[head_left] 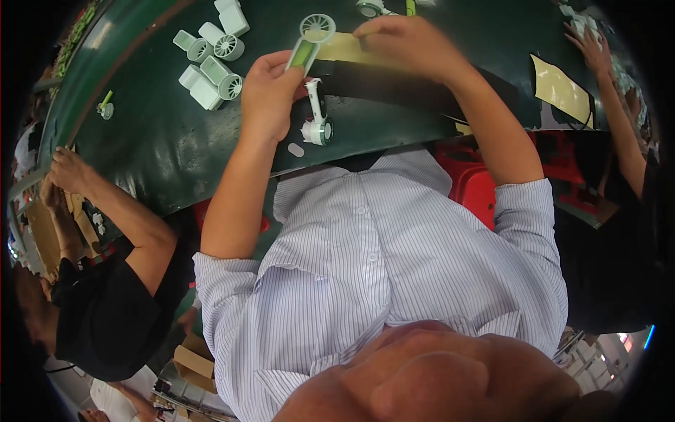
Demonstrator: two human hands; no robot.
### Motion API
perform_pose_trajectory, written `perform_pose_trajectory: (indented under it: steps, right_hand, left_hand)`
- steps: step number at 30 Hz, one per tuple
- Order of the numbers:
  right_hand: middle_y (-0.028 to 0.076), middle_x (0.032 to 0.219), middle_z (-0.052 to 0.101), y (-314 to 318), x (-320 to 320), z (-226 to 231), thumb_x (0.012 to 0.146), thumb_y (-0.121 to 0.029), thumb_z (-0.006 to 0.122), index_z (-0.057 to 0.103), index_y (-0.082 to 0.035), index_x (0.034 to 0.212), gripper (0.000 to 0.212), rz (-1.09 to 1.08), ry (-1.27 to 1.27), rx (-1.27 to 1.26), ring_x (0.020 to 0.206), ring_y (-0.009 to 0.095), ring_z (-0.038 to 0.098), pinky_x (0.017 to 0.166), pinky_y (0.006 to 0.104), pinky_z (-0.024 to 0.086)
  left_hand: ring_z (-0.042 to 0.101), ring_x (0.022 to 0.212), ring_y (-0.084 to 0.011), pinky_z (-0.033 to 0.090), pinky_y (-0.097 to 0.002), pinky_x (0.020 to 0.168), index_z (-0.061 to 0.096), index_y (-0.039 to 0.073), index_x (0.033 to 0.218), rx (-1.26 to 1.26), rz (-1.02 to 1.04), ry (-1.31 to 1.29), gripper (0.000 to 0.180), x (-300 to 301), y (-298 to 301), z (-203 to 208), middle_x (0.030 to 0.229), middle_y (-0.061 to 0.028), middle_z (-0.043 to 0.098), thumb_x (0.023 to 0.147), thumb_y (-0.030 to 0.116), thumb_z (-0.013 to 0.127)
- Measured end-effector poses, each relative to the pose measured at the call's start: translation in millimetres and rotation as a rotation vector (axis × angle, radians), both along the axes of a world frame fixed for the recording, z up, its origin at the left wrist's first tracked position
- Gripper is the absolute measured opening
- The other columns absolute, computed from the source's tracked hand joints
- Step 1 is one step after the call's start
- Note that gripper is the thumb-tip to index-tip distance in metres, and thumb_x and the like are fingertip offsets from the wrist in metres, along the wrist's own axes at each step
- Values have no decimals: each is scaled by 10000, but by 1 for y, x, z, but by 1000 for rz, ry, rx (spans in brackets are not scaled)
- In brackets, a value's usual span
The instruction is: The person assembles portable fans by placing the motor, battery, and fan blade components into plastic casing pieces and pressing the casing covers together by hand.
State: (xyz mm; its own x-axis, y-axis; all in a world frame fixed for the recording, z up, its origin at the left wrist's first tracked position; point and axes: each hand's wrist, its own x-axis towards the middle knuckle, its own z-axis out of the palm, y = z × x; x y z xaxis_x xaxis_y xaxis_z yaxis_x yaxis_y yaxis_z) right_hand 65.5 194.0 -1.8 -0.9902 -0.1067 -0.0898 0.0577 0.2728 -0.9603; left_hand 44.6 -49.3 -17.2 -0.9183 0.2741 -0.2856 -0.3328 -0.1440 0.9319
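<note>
My left hand (pixel 269 91) is closed around a pale handheld-fan casing (pixel 318 29). Its round spoked grille points away from me, and a green piece (pixel 302 53) shows inside the handle. To its right, my right hand (pixel 415 46) hovers over a yellow sheet (pixel 341 46) with its fingertips pinched. Blur hides whatever lies between those fingertips. Just below my left fingers, a white fan part (pixel 316 116) with a round motor end rests on the green table. A small pale oval piece (pixel 296 150) lies near the table's front edge.
Several pale fan casings (pixel 214 70) are grouped at the left on the table (pixel 169 141). Farther left sits a small part with a green stick (pixel 106 109). Another yellow sheet (pixel 561 90) lies at right. Co-workers' hands (pixel 594 48) are at both sides; a red stool (pixel 472 190) stands beside me.
</note>
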Motion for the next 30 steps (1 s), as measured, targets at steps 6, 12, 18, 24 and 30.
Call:
perform_pose_trajectory:
  steps: [6,12,18,24,30]
  right_hand:
    - [98,989,659,-14,4,21,883,-232,610,582,-73,1196,352,131,-62,274,869,182,636,801,311,495]
    - [106,1015,649,-23,-1,19,805,-204,730,551,-61,1169,430,196,69,347,930,216,620,815,327,486]
    - [77,992,640,-22,-1,1,835,-119,684,603,-98,1178,353,260,163,-17,947,213,612,844,327,478]
    - [55,973,628,-27,-1,-17,786,-115,681,682,-134,1042,256,211,815,494,878,235,611,774,325,491]
    - [15,962,632,-25,7,-2,778,-121,588,676,-135,995,235,288,1147,781,878,211,611,744,322,479]
  left_hand:
    - [646,756,-159,525,-246,683,503,-48,1156,110,-133,12,298,4,-8,19,1063,-141,647,879,29,580]
    - [656,755,-140,519,-227,665,539,-52,1212,49,-268,-6,330,14,8,29,995,-110,661,895,35,550]
    - [637,737,-127,523,-236,675,553,-79,1152,498,-326,-277,288,-5,-9,5,897,-77,648,903,67,544]
    - [640,783,-149,541,-250,695,547,-57,1040,709,-131,-537,176,8,-9,-4,892,-97,636,896,44,557]
    - [643,812,-169,556,-254,739,514,-83,1061,863,-69,-580,209,14,-12,0,924,-115,625,875,-2,564]
